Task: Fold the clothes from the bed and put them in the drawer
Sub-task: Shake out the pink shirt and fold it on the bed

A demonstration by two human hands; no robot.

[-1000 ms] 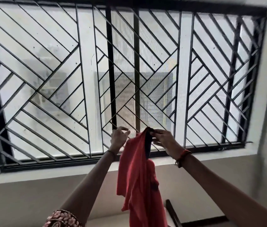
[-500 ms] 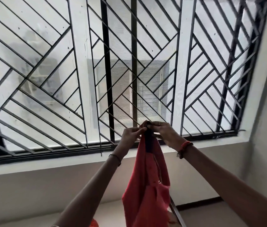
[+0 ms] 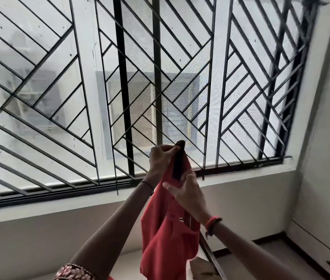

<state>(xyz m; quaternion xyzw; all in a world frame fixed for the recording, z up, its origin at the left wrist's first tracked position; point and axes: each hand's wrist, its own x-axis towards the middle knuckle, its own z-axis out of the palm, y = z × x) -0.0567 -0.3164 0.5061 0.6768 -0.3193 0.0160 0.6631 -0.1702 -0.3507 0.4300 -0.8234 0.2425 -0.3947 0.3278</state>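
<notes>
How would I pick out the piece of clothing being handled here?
Find the big window with its black diagonal grille. Before its lower edge, the left hand and right hand hold up a limp red garment. A dark band at its top sets it apart.

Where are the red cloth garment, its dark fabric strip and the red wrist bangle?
red cloth garment (image 3: 160, 235), head view, hanging middle panel.
dark fabric strip (image 3: 178, 162), head view, middle of the strip.
red wrist bangle (image 3: 212, 222), head view, outer curve of the band.

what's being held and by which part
A red garment, gripped at its dark top edge by the left hand; the right hand lies on it just below, grip unclear.
</notes>
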